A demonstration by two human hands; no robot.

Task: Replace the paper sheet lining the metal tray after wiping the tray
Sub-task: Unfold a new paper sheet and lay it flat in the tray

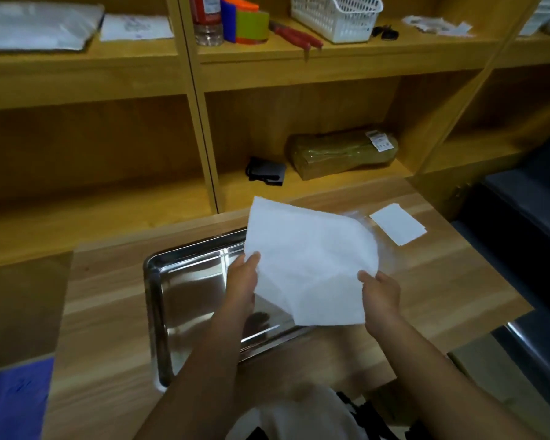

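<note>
A shiny metal tray (185, 300) lies bare on the wooden table, its left and near rims showing. Above its right half I hold a white paper sheet (311, 265), tilted and slightly curled, hiding the tray's right side. My left hand (243, 281) pinches the sheet's left edge, thumb on top. My right hand (380, 292) grips the sheet's lower right edge. A smaller white folded paper (397, 223) lies on the table beyond and to the right of the sheet.
Wooden shelves (267, 74) rise right behind the table, holding a wrapped brown package (340, 152), a black pouch (265, 171), a white basket (337, 14) and bottles. A blue sheet (13, 401) lies at the near left. A dark seat (527, 217) stands on the right.
</note>
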